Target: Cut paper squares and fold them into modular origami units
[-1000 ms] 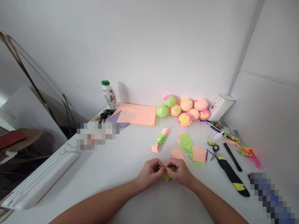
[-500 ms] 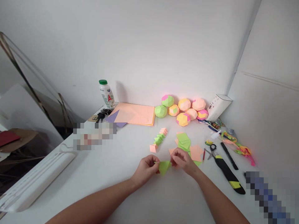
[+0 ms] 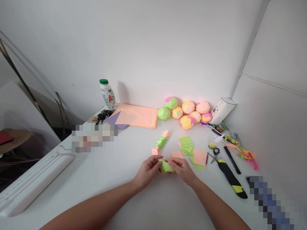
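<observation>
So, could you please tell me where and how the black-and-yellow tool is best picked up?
I'd take the black-and-yellow tool around mid-handle with the right hand, probably from the near side: its long handle slants with the broad end nearest, while the scissors lie by its far end.

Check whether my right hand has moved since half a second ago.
Yes: your right hand has shifted left, away from the rightmost peach paper.

Green-capped bottle (image 3: 108, 96) near the white wall (image 3: 144, 48)
</observation>
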A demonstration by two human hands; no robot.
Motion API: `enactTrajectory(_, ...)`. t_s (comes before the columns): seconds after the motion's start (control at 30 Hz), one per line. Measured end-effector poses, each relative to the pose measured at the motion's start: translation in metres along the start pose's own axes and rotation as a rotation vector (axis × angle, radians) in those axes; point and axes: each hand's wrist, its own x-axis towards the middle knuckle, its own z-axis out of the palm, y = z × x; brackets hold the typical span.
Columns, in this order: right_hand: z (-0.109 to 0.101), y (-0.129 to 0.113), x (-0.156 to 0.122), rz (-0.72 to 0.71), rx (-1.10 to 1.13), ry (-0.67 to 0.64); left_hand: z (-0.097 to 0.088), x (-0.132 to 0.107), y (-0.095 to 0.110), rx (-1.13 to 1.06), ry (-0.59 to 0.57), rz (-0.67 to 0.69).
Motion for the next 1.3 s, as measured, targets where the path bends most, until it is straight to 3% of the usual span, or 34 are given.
enactTrajectory(0.1,-0.0035,0.0033,0.0027,0.015,0.032,0.042,0.0004,-0.0007,-0.0014,-0.016,-0.02,0.018)
enactTrajectory(0.3,-0.0053,0.0098,0.004,0.067,0.148,-0.034,0.0032,-0.0037,-0.0013,-0.105,-0.031,0.06)
enactTrajectory(0.43,-0.0019,0.0058,0.0022,0.076,0.09,-0.077,0.002,-0.0058,0.003,0.047,-0.094,0.107)
enactTrajectory(0.63,-0.0026,0.0051,0.0012,0.079,0.04,-0.109,-0.0006,-0.0063,0.0027,0.229,-0.138,0.31)
enactTrajectory(0.9,-0.0047,0.0037,0.0018,-0.048,-0.112,-0.029,-0.0017,-0.0053,-0.004,0.257,-0.095,0.245)
enactTrajectory(1.3,-0.004,0.0018,-0.0002,-0.176,-0.144,0.048,0.0016,-0.0084,0.002,0.291,-0.017,0.207)
